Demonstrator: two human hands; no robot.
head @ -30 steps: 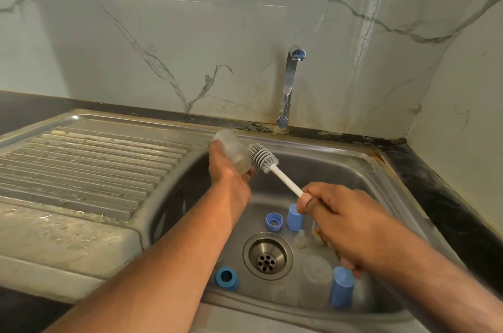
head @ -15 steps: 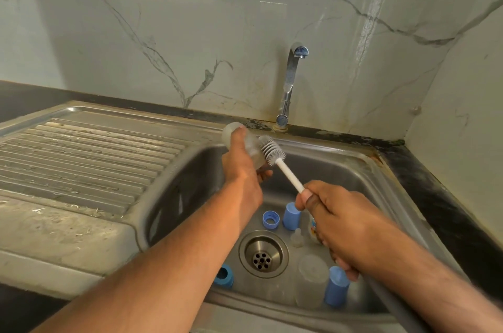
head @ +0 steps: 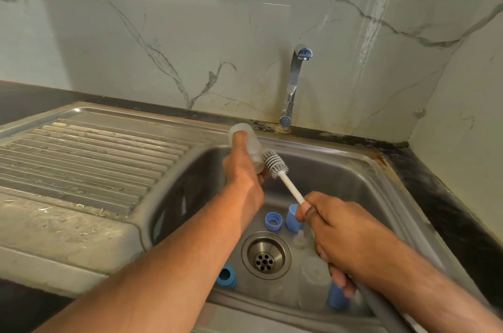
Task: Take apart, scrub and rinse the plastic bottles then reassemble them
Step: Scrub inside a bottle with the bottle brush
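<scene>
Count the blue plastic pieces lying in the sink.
4: a blue ring cap and a tall blue cap behind the drain, one front left, one front right. The right hand may hide more.

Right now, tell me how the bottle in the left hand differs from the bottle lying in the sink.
The held bottle is gripped by the left hand above the basin; the sink bottle lies on the basin floor near the drain.
The held bottle has the brush at its mouth; the sink bottle is untouched.
Both are translucent, uncapped plastic.
</scene>
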